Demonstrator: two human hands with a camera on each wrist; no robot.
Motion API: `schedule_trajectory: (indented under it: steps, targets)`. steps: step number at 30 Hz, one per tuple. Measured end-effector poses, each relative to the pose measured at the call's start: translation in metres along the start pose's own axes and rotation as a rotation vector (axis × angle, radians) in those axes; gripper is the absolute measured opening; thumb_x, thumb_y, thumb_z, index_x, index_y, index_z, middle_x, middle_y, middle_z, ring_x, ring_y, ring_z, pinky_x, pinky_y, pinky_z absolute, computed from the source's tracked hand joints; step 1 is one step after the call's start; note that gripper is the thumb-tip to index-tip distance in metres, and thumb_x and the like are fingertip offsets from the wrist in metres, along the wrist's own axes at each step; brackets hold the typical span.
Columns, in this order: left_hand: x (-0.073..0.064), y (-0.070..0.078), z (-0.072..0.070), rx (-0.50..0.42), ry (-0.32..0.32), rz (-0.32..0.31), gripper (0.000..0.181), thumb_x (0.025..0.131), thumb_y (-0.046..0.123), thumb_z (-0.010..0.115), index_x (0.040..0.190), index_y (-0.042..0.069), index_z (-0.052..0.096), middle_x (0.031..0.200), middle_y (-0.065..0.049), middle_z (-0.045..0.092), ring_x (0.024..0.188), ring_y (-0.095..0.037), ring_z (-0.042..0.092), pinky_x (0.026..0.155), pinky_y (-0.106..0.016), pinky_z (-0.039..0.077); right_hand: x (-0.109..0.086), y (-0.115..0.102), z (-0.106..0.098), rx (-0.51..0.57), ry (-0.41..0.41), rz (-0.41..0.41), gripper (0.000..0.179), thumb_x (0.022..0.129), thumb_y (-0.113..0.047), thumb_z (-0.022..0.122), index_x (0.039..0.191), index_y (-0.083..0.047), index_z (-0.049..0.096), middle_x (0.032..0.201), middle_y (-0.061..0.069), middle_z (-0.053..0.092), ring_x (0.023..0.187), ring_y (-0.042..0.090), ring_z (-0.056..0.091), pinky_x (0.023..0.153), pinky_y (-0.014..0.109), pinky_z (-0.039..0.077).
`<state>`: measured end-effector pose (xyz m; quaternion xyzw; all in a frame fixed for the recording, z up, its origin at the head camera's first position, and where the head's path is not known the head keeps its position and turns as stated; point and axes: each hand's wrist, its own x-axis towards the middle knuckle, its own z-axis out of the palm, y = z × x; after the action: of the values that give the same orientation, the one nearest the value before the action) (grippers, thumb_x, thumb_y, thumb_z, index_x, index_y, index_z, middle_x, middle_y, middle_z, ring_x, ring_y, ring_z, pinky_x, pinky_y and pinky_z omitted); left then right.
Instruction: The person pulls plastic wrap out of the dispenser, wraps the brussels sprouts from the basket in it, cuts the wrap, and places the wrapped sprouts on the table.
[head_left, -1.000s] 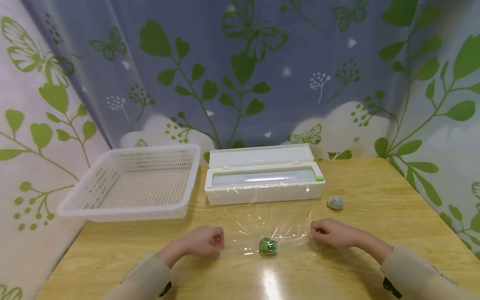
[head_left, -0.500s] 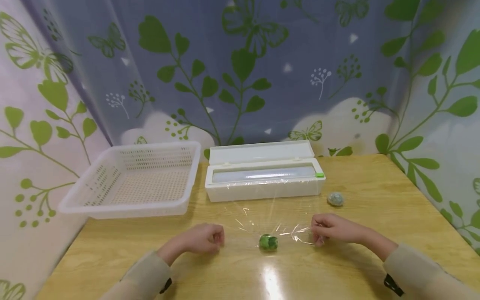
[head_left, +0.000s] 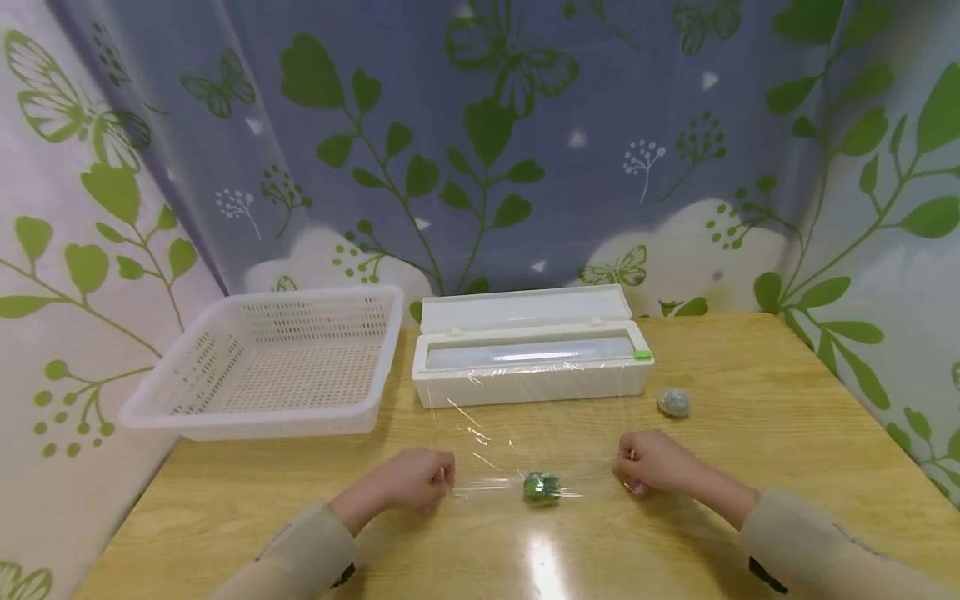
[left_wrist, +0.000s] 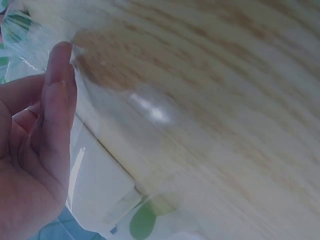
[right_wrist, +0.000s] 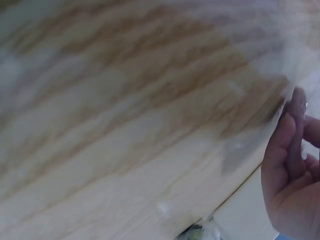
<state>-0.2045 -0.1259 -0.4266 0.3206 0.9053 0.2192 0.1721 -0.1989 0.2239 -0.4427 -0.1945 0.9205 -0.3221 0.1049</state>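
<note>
Seen: one wooden table (head_left: pixel 765 375), one white basket (head_left: pixel 300 375) far left, one open white box (head_left: pixel 525 308) far centre; one clear, glossy film (head_left: pixel 517 446), stretched near, pinched in left grip (head_left: pixel 422 481) and right grip (head_left: pixel 651 461); one shiny green lump (head_left: pixel 542 488) between, one greyish lump (head_left: pixel 674 402) right.

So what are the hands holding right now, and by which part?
Clear plastic film: the left hand pinches its near left corner, the right hand its near right corner. Neither hand grips the small green item between them.
</note>
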Motion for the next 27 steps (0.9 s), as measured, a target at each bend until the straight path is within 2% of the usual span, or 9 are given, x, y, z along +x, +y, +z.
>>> schedule_trajectory:
  steps: [3,9,11,15,20,24,27]
  targets:
    - [0.001,-0.001,0.0,-0.011,-0.003,-0.008,0.015,0.074,-0.006,0.05,0.079,0.008,0.052,0.061,0.004,0.051,0.046,-0.006,0.051,0.047,-0.021,0.042,0.001,-0.004,0.002,-0.103,0.054,-0.002,0.02,0.081,-0.008,0.058,0.064,-0.01,0.049,0.05,-0.006,0.047,0.041,0.005,0.047,0.043,0.021,0.04]
    - [0.005,-0.005,0.003,0.161,0.048,0.045,0.02,0.063,-0.003,0.056,0.076,0.012,0.052,0.063,0.008,0.047,0.056,-0.005,0.042,0.052,-0.02,0.038,0.003,-0.013,0.005,-0.295,0.191,0.051,0.025,0.073,-0.012,0.065,0.063,-0.013,0.042,0.053,-0.005,0.042,0.046,0.009,0.041,0.042,0.025,0.033]
    - [0.006,-0.006,0.004,0.184,0.056,0.057,0.022,0.06,-0.003,0.055,0.074,0.013,0.052,0.062,0.009,0.045,0.056,-0.005,0.04,0.05,-0.02,0.036,0.004,-0.014,0.006,-0.361,0.224,0.056,0.025,0.07,-0.01,0.064,0.062,-0.014,0.041,0.054,-0.005,0.039,0.048,0.01,0.038,0.041,0.026,0.031]
    - [0.005,-0.005,0.007,0.223,0.065,0.056,0.023,0.059,-0.001,0.057,0.074,0.015,0.051,0.062,0.011,0.043,0.055,-0.004,0.039,0.049,-0.02,0.035,0.002,-0.017,0.009,-0.422,0.251,0.045,0.024,0.068,-0.007,0.063,0.062,-0.015,0.041,0.054,-0.006,0.039,0.048,0.01,0.038,0.039,0.027,0.03]
    - [0.003,0.0,0.007,0.268,0.081,0.042,0.022,0.061,-0.002,0.06,0.072,0.014,0.051,0.061,0.009,0.042,0.055,-0.005,0.039,0.049,-0.021,0.034,0.001,-0.02,0.005,-0.463,0.263,0.013,0.035,0.064,-0.013,0.076,0.065,-0.013,0.04,0.06,-0.003,0.038,0.056,0.014,0.039,0.045,0.028,0.032]
    - [0.0,0.003,0.008,0.304,0.113,0.035,0.017,0.065,-0.001,0.061,0.071,0.014,0.053,0.069,0.006,0.042,0.055,-0.006,0.039,0.045,-0.02,0.034,0.002,-0.016,0.006,-0.453,0.238,-0.084,0.033,0.066,-0.003,0.069,0.063,-0.014,0.038,0.059,-0.004,0.036,0.056,0.013,0.036,0.045,0.026,0.031]
    - [0.0,0.004,0.008,0.319,0.142,0.053,0.016,0.066,-0.002,0.059,0.069,0.012,0.054,0.072,0.004,0.04,0.055,-0.007,0.039,0.044,-0.019,0.035,0.003,-0.012,0.007,-0.418,0.191,-0.207,0.029,0.067,0.006,0.058,0.061,-0.015,0.04,0.059,-0.007,0.036,0.055,0.009,0.036,0.045,0.023,0.031]
